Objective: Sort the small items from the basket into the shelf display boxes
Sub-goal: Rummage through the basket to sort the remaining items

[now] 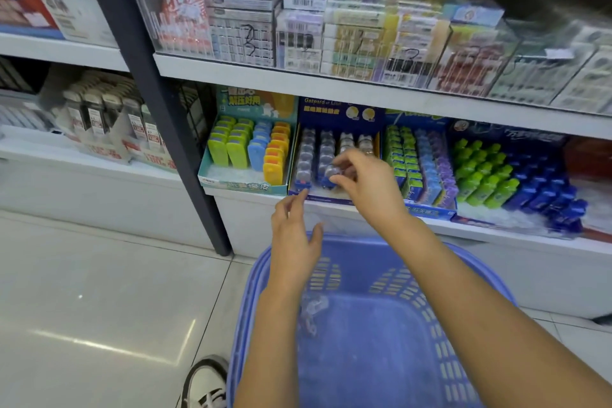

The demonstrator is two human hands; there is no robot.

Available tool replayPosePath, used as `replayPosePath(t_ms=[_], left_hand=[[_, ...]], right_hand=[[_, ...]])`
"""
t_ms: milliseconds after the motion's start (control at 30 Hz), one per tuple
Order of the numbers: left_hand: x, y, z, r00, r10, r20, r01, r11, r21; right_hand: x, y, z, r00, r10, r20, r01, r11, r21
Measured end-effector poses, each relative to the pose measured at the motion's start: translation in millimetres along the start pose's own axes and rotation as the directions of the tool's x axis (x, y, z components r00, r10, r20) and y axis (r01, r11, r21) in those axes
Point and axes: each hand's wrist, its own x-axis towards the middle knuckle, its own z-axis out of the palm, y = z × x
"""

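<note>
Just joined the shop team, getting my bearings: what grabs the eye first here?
First, the right hand pinching a clear item over the dark blue display box on the lower shelf, mid-frame. Next, the big blue basket at the bottom, with one clear packet left inside and the left hand open above its far rim.

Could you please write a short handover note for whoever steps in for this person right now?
Right hand: pinches a clear capsule at the front of the navy box.
Left hand: open and empty, over the far rim of the basket.
Done: the navy box's rows look nearly full.
Left: seat this capsule, then shelve the few clear pieces on the basket floor. Blur hides how many there are.
</note>
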Motion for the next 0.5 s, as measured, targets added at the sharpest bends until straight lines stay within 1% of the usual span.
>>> replayPosePath(t_ms=[67, 167, 300, 367, 433, 500], left_hand=[[2.7, -4.0, -0.9, 1.0, 0.019, -0.017, -0.019, 1.0, 0.004], [4.5, -7.8, -0.9, 1.0, 0.021, -0.014, -0.021, 1.0, -0.015], [2.8, -8.6, 0.6, 1.0, 0.009, 0.017, -0.008, 0.999, -0.049], [0.7, -6.3, 0.4, 1.0, 0.002, 0.02, 0.0, 0.996, -0.087], [-6.7, -1.7, 1.9, 1.0, -0.008, -0.027, 0.004, 0.991, -0.132], [-20.4, 3.0, 8.4, 0.992, -0.059, -0.114, 0.037, 0.981, -0.189]], right_hand=[[7.9, -0.6, 3.9, 0.997, -0.022, 0.072, 0.026, 0.998, -0.054], [13.0, -3.1, 9.4, 0.993, -0.057, 0.107, 0.068, 0.993, -0.099], [14.3, -6.9, 13.8, 0.994, -0.013, 0.109, 0.029, 0.989, -0.143], [19.8, -10.2, 9.9, 0.989, 0.006, 0.145, 0.021, 0.983, -0.181], [23.1, -14.3, 4.6, 0.984, 0.0, 0.178, 0.041, 0.973, -0.226], [12.7, -17.0, 1.6, 0.988, -0.037, 0.148, 0.07, 0.973, -0.22]])
